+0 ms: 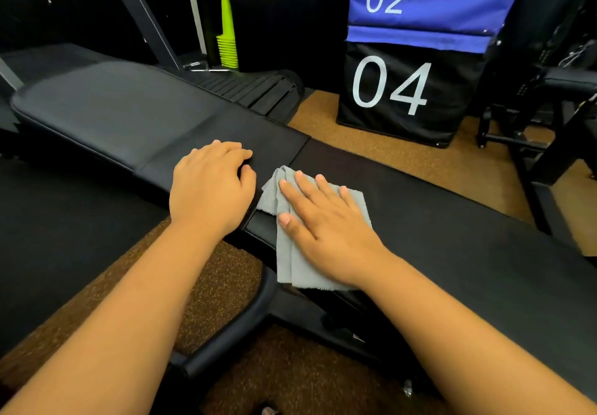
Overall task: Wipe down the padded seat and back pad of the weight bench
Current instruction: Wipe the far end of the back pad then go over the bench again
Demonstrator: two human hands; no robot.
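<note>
gym: weight bench (129, 110), numbered plyo boxes (397, 91)

Cloth on bench, both hands down
R hand (326, 230) flat on grey cloth (290, 262) at gap btwn pads of black bench (113, 114); L hand (210, 188) rests on pad beside it, fingers curled over far edge.

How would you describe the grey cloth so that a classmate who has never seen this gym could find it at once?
Start at the long black padded weight bench that crosses the picture. Near the gap between its two pads, the right hand presses flat on a folded grey microfibre cloth, whose lower end hangs over the bench's near edge. It is the only pale, soft thing on the black padding.
</note>
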